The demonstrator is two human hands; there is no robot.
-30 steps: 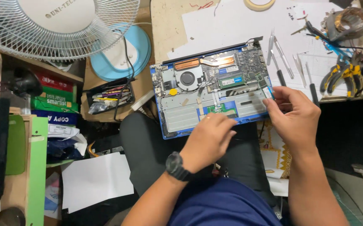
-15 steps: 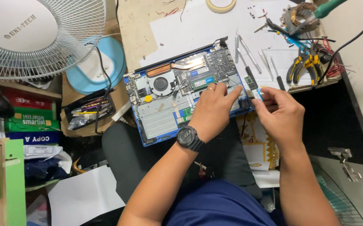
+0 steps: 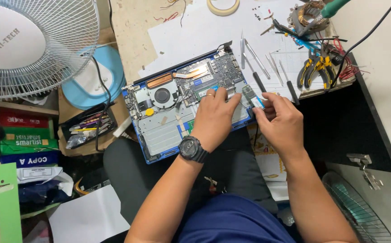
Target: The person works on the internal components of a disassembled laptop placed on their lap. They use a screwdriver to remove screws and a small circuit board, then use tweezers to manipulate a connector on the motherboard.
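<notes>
Laptop [image 3: 177, 105] lies open-bottomed on the desk [image 3: 213, 31], its lower corner overhanging the front edge above the lap. Fan, copper heat pipe and boards exposed.

Change since a second ago: the left hand [image 3: 215, 118] has moved from the lower middle of the chassis up to its right end, and the right hand [image 3: 280, 119] has come off the right edge of the chassis. It now holds a small narrow card [image 3: 251, 96] just beside the laptop's right edge.

Grip: right fingers pinch the card's lower end; the card is tilted, its far end pointing toward the board. Whether that end sits in a slot I cannot tell. The left hand grips nothing; its fingers [image 3: 228, 93] press flat on the board next to the card.

Judgement: the work has shifted from the chassis interior to this card at the right edge. Going in or coming out: not determinable.

Nearby: tweezers [image 3: 255, 56] and pliers [image 3: 314, 69] toward the desk's right edge, tape roll [image 3: 223, 6] at the back edge, fan [image 3: 29, 45] off the left side.
</notes>
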